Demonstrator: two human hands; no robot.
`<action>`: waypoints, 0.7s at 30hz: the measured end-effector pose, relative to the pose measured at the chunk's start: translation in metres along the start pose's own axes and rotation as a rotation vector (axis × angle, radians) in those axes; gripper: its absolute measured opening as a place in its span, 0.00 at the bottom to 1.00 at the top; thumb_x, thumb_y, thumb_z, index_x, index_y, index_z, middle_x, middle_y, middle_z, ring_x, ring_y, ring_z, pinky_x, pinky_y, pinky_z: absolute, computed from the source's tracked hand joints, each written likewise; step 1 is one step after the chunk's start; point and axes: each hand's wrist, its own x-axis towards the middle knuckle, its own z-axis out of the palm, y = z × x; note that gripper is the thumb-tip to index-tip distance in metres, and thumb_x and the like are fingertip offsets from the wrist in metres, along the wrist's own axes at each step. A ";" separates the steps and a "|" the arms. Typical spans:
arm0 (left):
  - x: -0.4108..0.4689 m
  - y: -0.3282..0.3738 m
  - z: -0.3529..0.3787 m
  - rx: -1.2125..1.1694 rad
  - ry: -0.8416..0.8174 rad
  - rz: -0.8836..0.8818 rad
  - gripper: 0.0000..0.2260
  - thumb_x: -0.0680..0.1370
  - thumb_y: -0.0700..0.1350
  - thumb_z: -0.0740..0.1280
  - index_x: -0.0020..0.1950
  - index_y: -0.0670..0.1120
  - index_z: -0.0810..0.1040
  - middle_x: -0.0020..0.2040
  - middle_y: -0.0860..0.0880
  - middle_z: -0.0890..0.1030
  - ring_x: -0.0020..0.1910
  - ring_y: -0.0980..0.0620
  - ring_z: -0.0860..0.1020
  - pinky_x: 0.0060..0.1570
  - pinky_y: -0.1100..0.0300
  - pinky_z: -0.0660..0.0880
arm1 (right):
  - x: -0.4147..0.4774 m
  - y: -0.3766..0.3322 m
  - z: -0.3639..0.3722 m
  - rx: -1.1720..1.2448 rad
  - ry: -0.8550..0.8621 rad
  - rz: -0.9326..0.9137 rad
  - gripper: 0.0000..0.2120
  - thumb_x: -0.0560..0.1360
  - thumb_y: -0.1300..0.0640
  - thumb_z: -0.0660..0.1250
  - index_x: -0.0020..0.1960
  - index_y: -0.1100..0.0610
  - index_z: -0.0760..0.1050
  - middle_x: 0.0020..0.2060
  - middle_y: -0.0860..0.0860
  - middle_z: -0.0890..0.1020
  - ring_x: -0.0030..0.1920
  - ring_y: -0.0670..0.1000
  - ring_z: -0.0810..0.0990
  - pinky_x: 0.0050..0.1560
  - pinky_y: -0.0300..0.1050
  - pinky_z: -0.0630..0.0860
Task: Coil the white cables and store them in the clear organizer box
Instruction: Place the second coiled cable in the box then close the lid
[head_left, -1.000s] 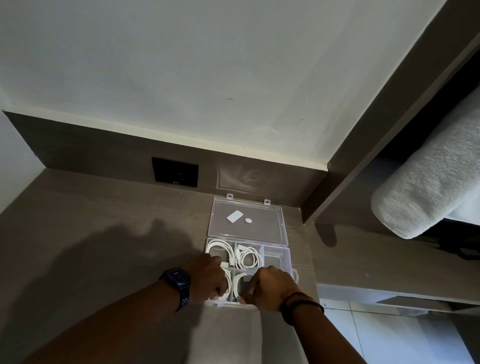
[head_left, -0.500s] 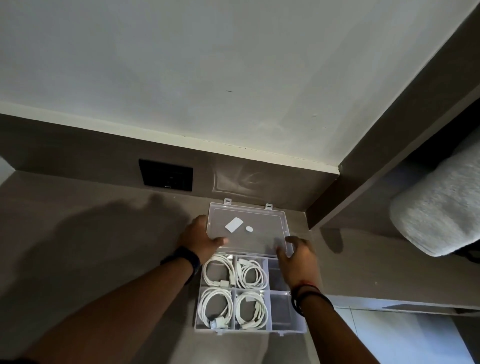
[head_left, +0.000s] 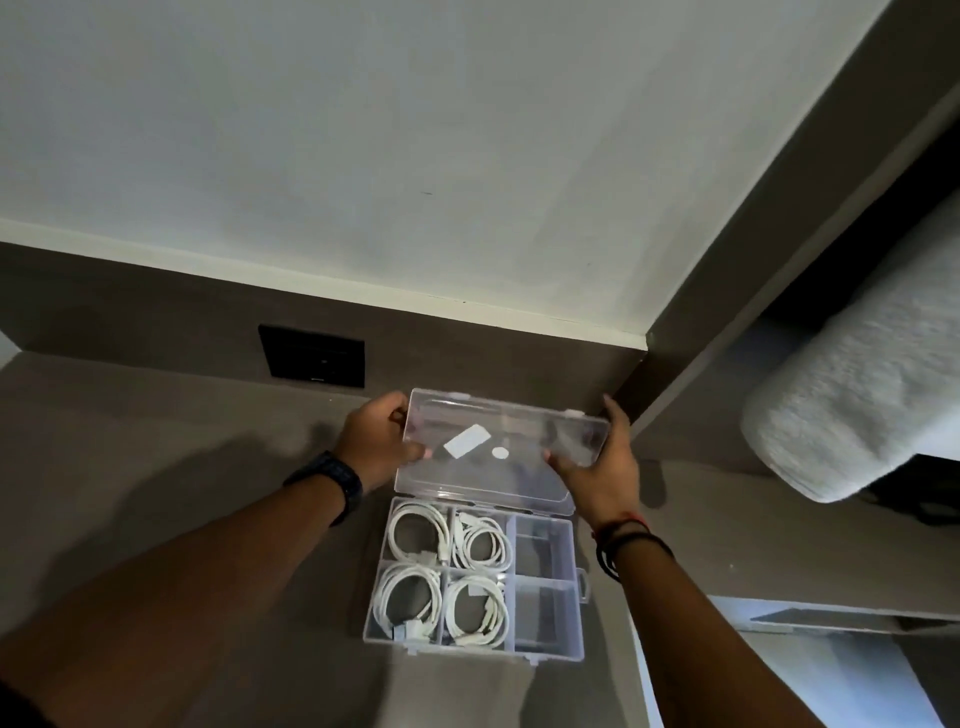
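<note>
presently: black wall socket (head_left: 311, 356) sits in the dark backsplash above the counter's (head_left: 156, 441) back edge, left of the box. left hand (head_left: 376, 441), dark watch (head_left: 332, 480) on its wrist, pinches the lid's (head_left: 498, 452) left edge, thumb on the inner face. clear organizer box (head_left: 545, 613) rests at the counter's back right corner, lid raised and tilted toward the wall, hinged at the box's far edge. four coiled white cables (head_left: 415, 530) lie one each in the left and middle compartments, both rows; the two right compartments hold nothing visible. right hand (head_left: 597, 467), cord bracelets (head_left: 628, 545) at the wrist, grips the lid's right end, fingers behind, thumb in front. grey towel roll (head_left: 852, 405) lies on a shelf at far right.
</note>
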 end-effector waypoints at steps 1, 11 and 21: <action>-0.003 0.007 -0.005 0.031 0.016 0.080 0.13 0.64 0.37 0.77 0.36 0.48 0.74 0.38 0.49 0.80 0.36 0.52 0.78 0.38 0.61 0.75 | -0.002 -0.003 -0.003 -0.040 -0.006 -0.069 0.33 0.67 0.58 0.76 0.68 0.51 0.65 0.57 0.51 0.76 0.58 0.52 0.75 0.57 0.47 0.73; -0.119 0.016 -0.020 0.715 -0.295 0.585 0.14 0.76 0.43 0.63 0.62 0.48 0.77 0.61 0.48 0.79 0.59 0.48 0.77 0.59 0.57 0.72 | -0.082 0.012 -0.052 -0.744 -0.483 -0.627 0.18 0.73 0.62 0.64 0.63 0.53 0.74 0.59 0.54 0.80 0.58 0.55 0.78 0.59 0.51 0.76; -0.158 -0.038 0.011 1.067 -0.499 0.413 0.22 0.76 0.59 0.61 0.66 0.49 0.72 0.71 0.50 0.69 0.70 0.52 0.67 0.62 0.56 0.70 | -0.112 0.063 -0.027 -1.000 -0.719 -0.478 0.34 0.71 0.39 0.65 0.73 0.46 0.58 0.77 0.49 0.54 0.73 0.54 0.61 0.70 0.50 0.61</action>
